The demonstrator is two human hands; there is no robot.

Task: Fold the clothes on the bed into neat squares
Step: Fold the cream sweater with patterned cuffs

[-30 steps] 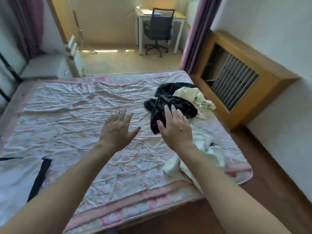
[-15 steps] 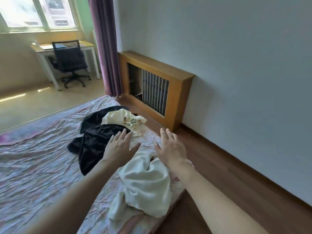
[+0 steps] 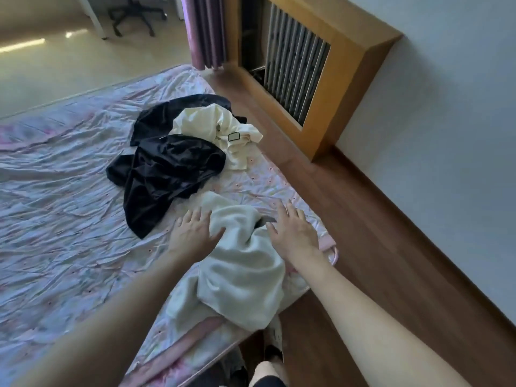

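A home bedroom: wrinkled floral bed [image 3: 69, 191]; purple curtain [image 3: 205, 29]; wood-cased radiator [image 3: 296, 65]; desk chair [image 3: 134, 12] beyond.

The bedsheet [image 3: 69, 219] is thin, creased cloth with a faint sheen, pale with a pink printed border. At about 12 o'clock from the hands, the black garment [image 3: 167, 174] is a slick, glossy fabric that catches the light along its folds. Behind it, the cream shirt [image 3: 215, 127] looks matt and soft, like cotton. The white garment [image 3: 243, 263] nearest the camera is thicker, matt cloth with a slightly fuzzy surface. At 2 o'clock, the radiator cover [image 3: 349, 76] is smooth, honey-coloured wood with a satin finish. The floor [image 3: 391, 247] is dark, smooth wood-look board.
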